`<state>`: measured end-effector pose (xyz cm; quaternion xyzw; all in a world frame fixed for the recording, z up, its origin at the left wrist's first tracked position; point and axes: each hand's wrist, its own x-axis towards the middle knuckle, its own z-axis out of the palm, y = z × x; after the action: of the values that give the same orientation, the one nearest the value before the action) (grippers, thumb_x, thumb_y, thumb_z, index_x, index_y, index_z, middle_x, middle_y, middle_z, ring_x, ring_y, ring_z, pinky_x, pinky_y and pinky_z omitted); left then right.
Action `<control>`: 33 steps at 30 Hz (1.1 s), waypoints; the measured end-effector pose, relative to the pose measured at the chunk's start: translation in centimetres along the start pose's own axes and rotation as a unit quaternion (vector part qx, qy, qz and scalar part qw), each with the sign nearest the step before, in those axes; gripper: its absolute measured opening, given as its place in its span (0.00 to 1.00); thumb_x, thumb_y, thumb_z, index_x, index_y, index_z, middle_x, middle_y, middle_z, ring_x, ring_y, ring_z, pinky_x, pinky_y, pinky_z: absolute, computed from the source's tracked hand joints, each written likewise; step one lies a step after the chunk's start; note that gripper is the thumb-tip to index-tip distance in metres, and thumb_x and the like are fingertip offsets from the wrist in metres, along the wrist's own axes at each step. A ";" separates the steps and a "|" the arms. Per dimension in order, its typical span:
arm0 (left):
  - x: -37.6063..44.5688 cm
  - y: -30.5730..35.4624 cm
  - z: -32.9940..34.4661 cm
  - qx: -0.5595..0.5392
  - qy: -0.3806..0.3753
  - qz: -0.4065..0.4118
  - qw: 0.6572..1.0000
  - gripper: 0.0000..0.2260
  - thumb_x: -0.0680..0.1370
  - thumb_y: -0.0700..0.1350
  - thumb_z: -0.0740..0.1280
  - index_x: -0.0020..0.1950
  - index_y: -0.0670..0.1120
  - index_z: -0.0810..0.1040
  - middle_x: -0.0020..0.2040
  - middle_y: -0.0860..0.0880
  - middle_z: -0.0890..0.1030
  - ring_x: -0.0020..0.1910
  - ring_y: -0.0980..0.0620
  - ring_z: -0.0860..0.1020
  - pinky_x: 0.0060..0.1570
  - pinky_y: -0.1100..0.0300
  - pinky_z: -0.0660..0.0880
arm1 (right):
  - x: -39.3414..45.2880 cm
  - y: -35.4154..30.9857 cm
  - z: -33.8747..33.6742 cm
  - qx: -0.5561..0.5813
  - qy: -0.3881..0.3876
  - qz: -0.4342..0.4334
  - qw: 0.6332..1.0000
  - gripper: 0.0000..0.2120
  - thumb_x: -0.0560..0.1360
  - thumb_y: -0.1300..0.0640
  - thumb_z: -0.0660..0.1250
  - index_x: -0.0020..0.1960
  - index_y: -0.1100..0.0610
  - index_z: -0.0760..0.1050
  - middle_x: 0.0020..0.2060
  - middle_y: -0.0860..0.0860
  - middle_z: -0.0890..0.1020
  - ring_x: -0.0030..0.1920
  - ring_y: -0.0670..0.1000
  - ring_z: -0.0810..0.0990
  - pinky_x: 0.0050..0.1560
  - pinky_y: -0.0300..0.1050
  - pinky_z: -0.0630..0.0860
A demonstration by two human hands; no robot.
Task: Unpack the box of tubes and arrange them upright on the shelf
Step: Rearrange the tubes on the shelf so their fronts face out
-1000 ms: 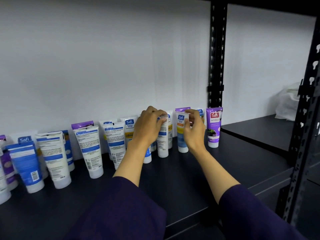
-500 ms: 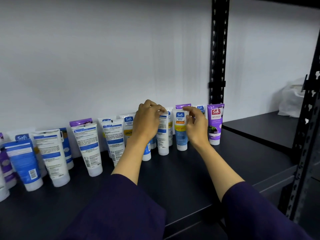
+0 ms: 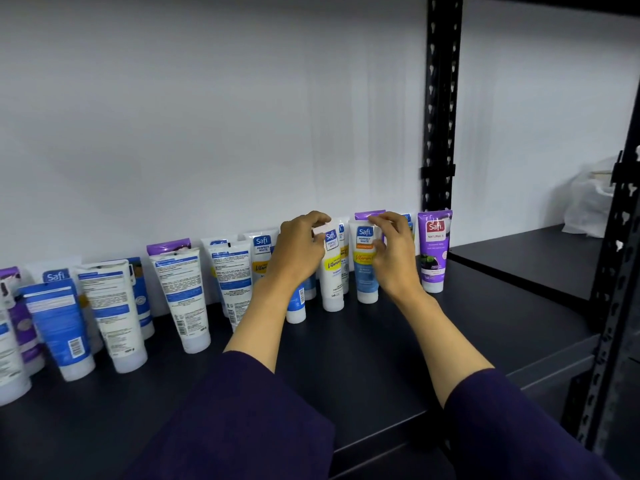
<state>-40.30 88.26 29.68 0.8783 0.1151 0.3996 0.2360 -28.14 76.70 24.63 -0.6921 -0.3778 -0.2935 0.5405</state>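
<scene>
I am watching both hands working at the back row of tubes on the dark shelf [image 3: 398,358]. My left hand [image 3: 301,251] is pinching the crimped top of a white tube with a yellow band [image 3: 333,271]; its fingers [image 3: 320,220] are curling over that top edge from the left, the thumb partly hidden behind the hand. The tube is hanging straight below those fingertips, its long axis upright, cap down and touching the shelf. My right hand [image 3: 393,254] is gripping the neighbouring white tube with a blue lower half [image 3: 365,268], fingertips on its top edge and thumb against its right side; that tube is also standing upright, directly below and just left of the fingers.

The two tubes are standing just beside each other, between the hands, with a small gap. Each hand is nearest its own tube, so neither needs to cross. Both forearms are reaching forward and slightly inward, wrists raised, palms facing each other, sleeves [image 3: 242,420] low in the view.

Right of my right fingers a purple tube [image 3: 433,254] is standing alone; left of my left fingers more tubes [image 3: 180,292] are leaning backward. I judge the coming move is settling these two straight before letting go, easing pressure slowly so they do not tip. The box is not in view.
</scene>
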 end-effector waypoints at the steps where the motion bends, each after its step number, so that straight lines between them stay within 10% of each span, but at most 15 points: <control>1: 0.1 0.0 -0.1 0.008 -0.009 -0.001 1.000 0.15 0.78 0.36 0.63 0.64 0.47 0.77 0.62 0.48 0.78 0.56 0.53 0.77 0.53 0.67 0.71 | 0.0 0.1 -0.1 -0.012 -0.001 -0.004 1.000 0.24 0.72 0.78 0.60 0.65 0.64 0.73 0.64 0.59 0.69 0.66 0.55 0.67 0.65 0.42 0.69; 8: 0.0 -0.2 -0.1 0.079 -0.011 0.014 0.997 0.16 0.80 0.36 0.61 0.66 0.46 0.75 0.63 0.46 0.77 0.63 0.46 0.72 0.70 0.45 0.62 | -0.2 0.2 -0.3 -0.146 -0.027 -0.048 0.988 0.22 0.77 0.69 0.61 0.70 0.62 0.68 0.69 0.57 0.70 0.69 0.59 0.63 0.68 0.52 0.67; 21: -0.4 0.0 -0.4 0.069 -0.033 0.016 0.997 0.16 0.80 0.37 0.60 0.67 0.47 0.73 0.65 0.48 0.74 0.64 0.50 0.72 0.62 0.54 0.71 | 0.1 0.3 -0.8 -0.128 -0.058 -0.021 0.990 0.25 0.76 0.70 0.60 0.71 0.56 0.66 0.72 0.53 0.67 0.76 0.55 0.56 0.73 0.60 0.57; 33: -2.8 -1.3 -6.6 0.147 0.014 0.030 0.989 0.12 0.81 0.42 0.61 0.64 0.48 0.76 0.63 0.50 0.76 0.64 0.51 0.70 0.60 0.58 0.67 | -1.4 -6.4 0.5 0.099 -0.018 -0.020 0.995 0.12 0.78 0.63 0.63 0.61 0.60 0.76 0.55 0.53 0.79 0.53 0.47 0.76 0.52 0.25 0.68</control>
<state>-47.11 90.40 30.94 0.9006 0.1498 0.3977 0.0908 -34.22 77.77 26.73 -0.6329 -0.4283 -0.2524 0.5935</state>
